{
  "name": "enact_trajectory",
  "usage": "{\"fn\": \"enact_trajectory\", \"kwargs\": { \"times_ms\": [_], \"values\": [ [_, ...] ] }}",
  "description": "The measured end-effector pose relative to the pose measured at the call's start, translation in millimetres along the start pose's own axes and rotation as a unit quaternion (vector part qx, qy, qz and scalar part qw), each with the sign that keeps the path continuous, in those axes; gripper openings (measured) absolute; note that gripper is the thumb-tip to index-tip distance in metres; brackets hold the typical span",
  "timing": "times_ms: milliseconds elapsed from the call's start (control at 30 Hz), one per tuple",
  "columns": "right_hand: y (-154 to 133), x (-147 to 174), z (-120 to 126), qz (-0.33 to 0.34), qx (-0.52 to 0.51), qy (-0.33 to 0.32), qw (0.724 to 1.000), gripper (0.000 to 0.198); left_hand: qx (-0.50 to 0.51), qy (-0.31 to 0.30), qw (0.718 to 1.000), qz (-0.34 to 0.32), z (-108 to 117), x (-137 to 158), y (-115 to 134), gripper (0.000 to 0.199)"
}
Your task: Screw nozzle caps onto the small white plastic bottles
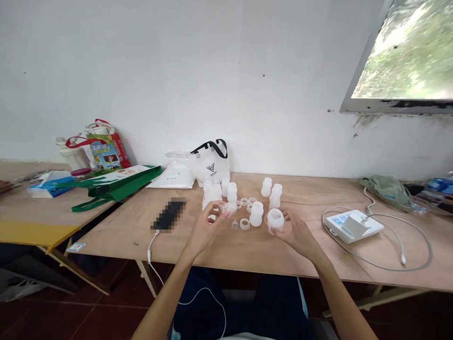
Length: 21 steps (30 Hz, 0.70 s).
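Observation:
My left hand (208,221) is closed in a pinch on a small clear plastic piece (229,208), whose exact kind I cannot make out. My right hand (295,233) grips a translucent white plastic bottle (275,219) from its right side, with the open mouth facing up. Between the hands stands a similar waisted bottle (256,214). Near it lie a plastic ring (244,224) and a small disc-like part (234,225). More rings (252,201) lie behind. Several other bottles (231,192) stand farther back on the left, and a pair (275,195) on the right.
A white bag with black handles (212,165) and a white plastic packet (173,172) rest against the wall. A pixelated dark device (169,215) with a cable lies left. On the right are a white box (354,225), a looped grey cable (430,250) and a green cloth item (385,191).

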State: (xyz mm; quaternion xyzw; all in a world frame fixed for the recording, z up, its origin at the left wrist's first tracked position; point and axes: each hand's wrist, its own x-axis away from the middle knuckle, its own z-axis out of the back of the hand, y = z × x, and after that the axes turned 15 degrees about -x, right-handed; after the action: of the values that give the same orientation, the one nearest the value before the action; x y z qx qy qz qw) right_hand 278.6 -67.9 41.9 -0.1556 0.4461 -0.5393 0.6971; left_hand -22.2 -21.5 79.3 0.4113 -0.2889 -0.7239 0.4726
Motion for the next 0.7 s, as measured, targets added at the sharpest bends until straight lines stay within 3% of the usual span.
{"fn": "enact_trajectory", "kwargs": {
  "times_ms": [133, 333, 533, 700],
  "values": [
    [-19.3, 2.8, 8.5, 0.024, 0.017, 0.036, 0.999, 0.032, 0.052, 0.010, 0.999, 0.013, 0.6, 4.0, 3.6, 0.041],
    [-40.6, 9.1, -19.4, 0.175, 0.044, 0.002, 0.984, 0.028, 0.044, -0.061, 0.997, -0.002, -23.6, 18.5, 15.9, 0.037],
    [-46.0, 11.9, -39.1, 0.269, 0.083, 0.067, 0.957, 0.036, 0.082, -0.065, 0.994, 0.011, -22.3, 15.0, 10.8, 0.039],
    [-37.4, 14.4, -54.0, 0.267, 0.070, 0.065, 0.959, 0.045, 0.131, -0.063, 0.989, 0.039, -17.3, 4.6, 2.7, 0.044]
  ]
}}
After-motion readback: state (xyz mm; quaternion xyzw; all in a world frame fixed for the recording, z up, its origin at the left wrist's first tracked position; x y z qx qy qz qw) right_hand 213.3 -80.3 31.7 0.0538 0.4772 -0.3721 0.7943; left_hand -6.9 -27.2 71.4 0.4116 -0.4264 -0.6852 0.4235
